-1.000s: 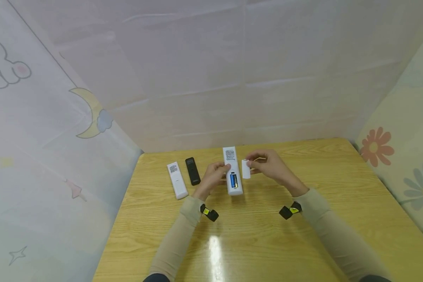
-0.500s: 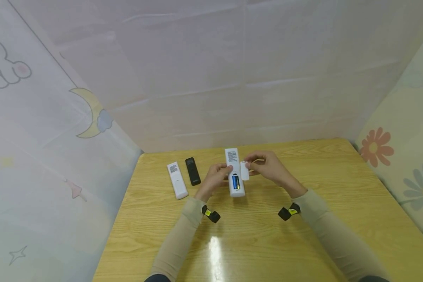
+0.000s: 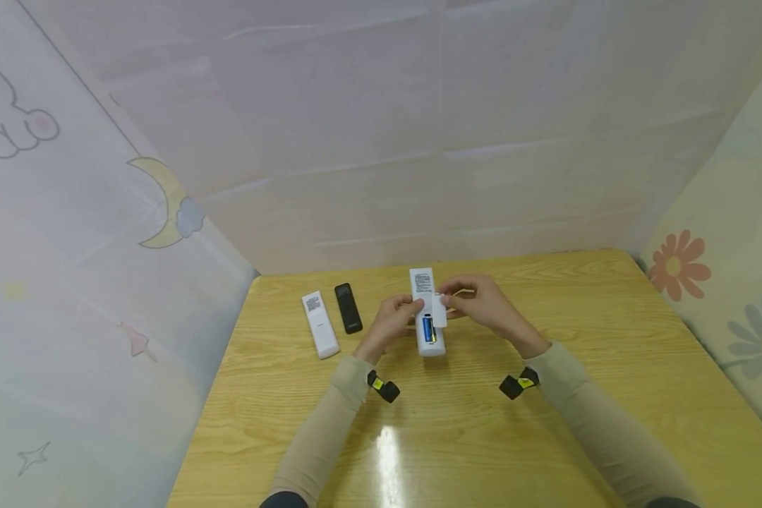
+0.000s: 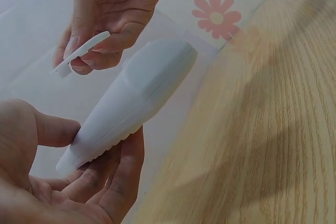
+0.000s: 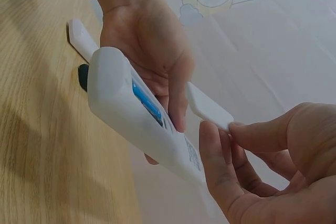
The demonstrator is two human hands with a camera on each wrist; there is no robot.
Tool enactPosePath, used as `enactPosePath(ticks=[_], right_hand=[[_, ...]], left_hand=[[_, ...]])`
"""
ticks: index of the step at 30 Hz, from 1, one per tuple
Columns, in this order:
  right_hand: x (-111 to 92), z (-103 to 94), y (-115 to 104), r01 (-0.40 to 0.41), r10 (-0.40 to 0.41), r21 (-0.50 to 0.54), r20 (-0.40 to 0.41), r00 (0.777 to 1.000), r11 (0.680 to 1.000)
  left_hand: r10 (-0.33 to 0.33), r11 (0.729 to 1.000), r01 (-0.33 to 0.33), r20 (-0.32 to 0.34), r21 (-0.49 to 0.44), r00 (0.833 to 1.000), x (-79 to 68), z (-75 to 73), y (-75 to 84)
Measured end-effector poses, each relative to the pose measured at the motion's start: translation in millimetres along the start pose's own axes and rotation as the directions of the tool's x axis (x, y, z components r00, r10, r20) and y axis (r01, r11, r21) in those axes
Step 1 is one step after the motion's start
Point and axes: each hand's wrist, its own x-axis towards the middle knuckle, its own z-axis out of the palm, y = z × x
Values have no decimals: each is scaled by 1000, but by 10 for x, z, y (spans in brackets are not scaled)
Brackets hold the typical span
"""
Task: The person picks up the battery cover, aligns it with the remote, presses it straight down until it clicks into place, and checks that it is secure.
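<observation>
My left hand (image 3: pixel 389 326) grips a white remote control (image 3: pixel 422 282), thumb on its back and fingers curled underneath. The remote's back faces up, with a printed label at the far end. In its uncovered compartment lie batteries (image 5: pixel 146 102) with blue wrapping. Between thumb and fingers my right hand (image 3: pixel 485 305) pinches a white battery cover (image 3: pixel 439 311). From the head view the cover overlaps the right side of the compartment; in the left wrist view a gap shows between the cover (image 4: pixel 86 48) and the remote (image 4: pixel 131 93).
Left of the hands, a second white remote (image 3: pixel 320 326) and a black remote (image 3: pixel 348 308) lie on the wooden table (image 3: pixel 457 437). A pale patterned backdrop (image 3: pixel 355 141) rises behind the table's far edge and along both sides.
The remote in my left hand has shifted slightly right and nearer. My right hand has brought the battery cover from beside the remote to over the compartment's right edge.
</observation>
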Motion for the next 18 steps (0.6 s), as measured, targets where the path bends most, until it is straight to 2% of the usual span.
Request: enactPosePath(ticks=[18], right_hand=[[15,38,65,-19,19,0,10,1000,1000]], left_hand=[[11,1000,-12,11,13,1000,7,25,37]])
